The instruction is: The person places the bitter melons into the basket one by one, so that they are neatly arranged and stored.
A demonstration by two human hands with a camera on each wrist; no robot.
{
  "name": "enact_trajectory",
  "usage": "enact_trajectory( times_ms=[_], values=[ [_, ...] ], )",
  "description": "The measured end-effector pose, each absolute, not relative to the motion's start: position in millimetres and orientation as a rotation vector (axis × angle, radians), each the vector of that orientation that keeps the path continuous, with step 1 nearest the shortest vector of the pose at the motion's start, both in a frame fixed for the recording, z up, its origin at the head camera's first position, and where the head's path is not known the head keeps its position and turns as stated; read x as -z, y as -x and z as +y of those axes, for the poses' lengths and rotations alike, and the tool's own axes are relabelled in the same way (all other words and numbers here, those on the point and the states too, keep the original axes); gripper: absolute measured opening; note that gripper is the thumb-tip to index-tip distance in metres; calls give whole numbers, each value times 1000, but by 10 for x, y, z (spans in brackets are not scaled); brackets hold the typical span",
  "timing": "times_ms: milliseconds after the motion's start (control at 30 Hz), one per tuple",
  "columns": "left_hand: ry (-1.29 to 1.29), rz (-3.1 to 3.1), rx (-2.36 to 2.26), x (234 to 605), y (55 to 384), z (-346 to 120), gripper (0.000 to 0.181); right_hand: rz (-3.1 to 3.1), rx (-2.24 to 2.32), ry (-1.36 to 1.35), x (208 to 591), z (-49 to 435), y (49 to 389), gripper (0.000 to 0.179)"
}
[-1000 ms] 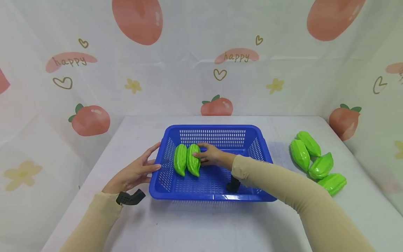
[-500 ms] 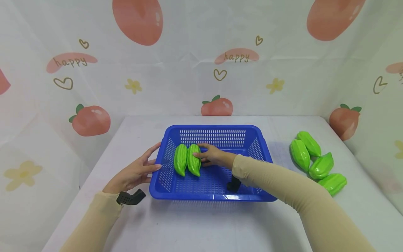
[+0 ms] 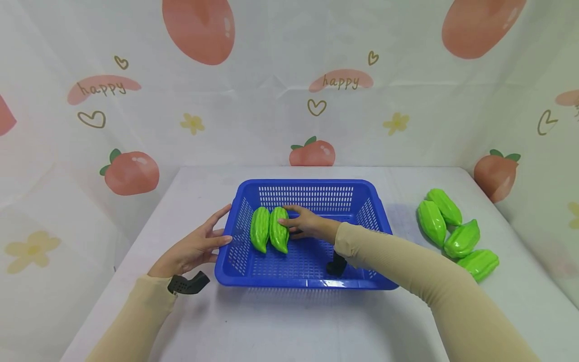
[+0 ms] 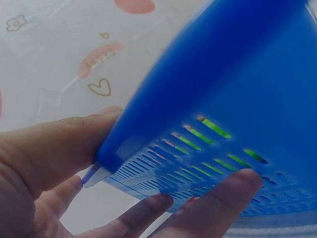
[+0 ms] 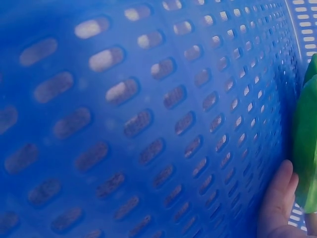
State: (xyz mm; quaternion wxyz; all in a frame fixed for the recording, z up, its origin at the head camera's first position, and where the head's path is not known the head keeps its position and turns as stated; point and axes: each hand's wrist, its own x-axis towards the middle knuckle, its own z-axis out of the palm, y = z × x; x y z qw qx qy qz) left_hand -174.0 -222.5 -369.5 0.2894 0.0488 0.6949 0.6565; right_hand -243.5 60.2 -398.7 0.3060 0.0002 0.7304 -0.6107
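The left arm, in a long beige sleeve (image 3: 145,311), reaches forward along the left side of the white table (image 3: 267,332). Its left hand (image 3: 192,246) lies against the left end of a blue rectangular plastic basket with slotted walls (image 3: 353,283). The digits are spread and fairly straight rather than curled, touching the rim and, in the left wrist view, the slotted outer wall.

The right arm, sleeved alike, crosses over the basket's right rim and slants down toward the left, bringing the right hand (image 3: 307,223) inside. This hand grips a glossy bright-green ridged gourd with a tapered end (image 3: 278,240), its digits at the gourd's upper end and right side; some fingers are partly hidden beneath the hand.

The basket contains two such gourds. The gripped one lies just beside a matching green gourd (image 3: 259,230) to its left, both with tapered ends toward the person, in the basket's left half. A small black wrist device (image 3: 335,265) on the right arm hangs within the basket. Outside, to the right, four more green gourds (image 3: 431,222) lie clustered on the table.
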Motion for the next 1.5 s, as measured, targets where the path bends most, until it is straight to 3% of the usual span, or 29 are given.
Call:
enact_trajectory(
  times_ms=[1500],
  values=[
    [-129,1861,-1743,3702,1744,-2227,89,1947,1620,31,4009,610,2452,60]
  ],
)
